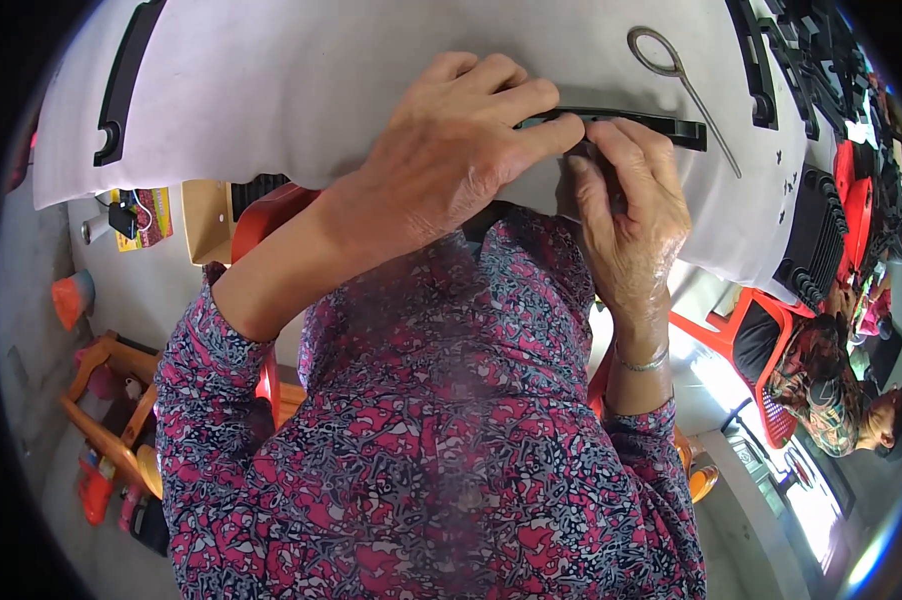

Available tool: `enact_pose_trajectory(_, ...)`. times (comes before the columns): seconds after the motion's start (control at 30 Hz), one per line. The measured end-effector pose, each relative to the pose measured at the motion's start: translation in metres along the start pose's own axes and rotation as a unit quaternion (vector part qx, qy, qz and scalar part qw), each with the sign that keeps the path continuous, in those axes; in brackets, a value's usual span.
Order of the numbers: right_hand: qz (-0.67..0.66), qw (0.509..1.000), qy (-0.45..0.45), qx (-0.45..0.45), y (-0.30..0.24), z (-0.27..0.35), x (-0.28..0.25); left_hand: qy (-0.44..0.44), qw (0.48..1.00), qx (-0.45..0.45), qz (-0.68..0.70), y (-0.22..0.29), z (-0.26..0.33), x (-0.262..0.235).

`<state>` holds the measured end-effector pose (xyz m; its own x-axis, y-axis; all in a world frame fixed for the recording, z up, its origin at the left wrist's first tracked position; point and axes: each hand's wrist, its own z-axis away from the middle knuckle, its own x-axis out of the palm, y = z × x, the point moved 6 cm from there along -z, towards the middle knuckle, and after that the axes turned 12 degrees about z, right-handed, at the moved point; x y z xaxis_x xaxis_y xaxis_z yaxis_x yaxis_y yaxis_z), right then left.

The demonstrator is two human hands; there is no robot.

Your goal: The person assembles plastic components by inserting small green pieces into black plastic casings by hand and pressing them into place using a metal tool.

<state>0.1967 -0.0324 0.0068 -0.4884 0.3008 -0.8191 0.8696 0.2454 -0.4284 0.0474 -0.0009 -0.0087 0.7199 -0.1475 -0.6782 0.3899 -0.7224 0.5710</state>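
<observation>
A long, narrow black plastic strip (683, 130) lies near the front edge of the cloth-covered table (271, 80). My left hand (461, 145) reaches across from the left, its fingers bent over the strip's left part and its thumb pressed against it. Beside it, my right hand (639, 205) pinches the middle of the strip from the near side. The two hands' fingertips almost meet, and whatever lies between them is hidden. Just beyond the strip's right end rests a thin metal rod with a looped handle (683, 72).
Similar black strips lie at the left (126, 85) and far right (754, 70). Several tiny black pieces (786, 187) are scattered near the right edge. Beyond are black plastic parts (816, 230), a red chair (736, 335) and another person (821, 395). A wooden stool (106, 400) stands lower left.
</observation>
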Motion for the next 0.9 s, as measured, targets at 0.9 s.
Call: enact_pose_trajectory(0.9, -0.020, 0.978, -0.140, -0.151, 0.003, -0.026, 0.005, -0.044, 0.991, 0.061, 0.107, -0.014, 0.000, -0.008)
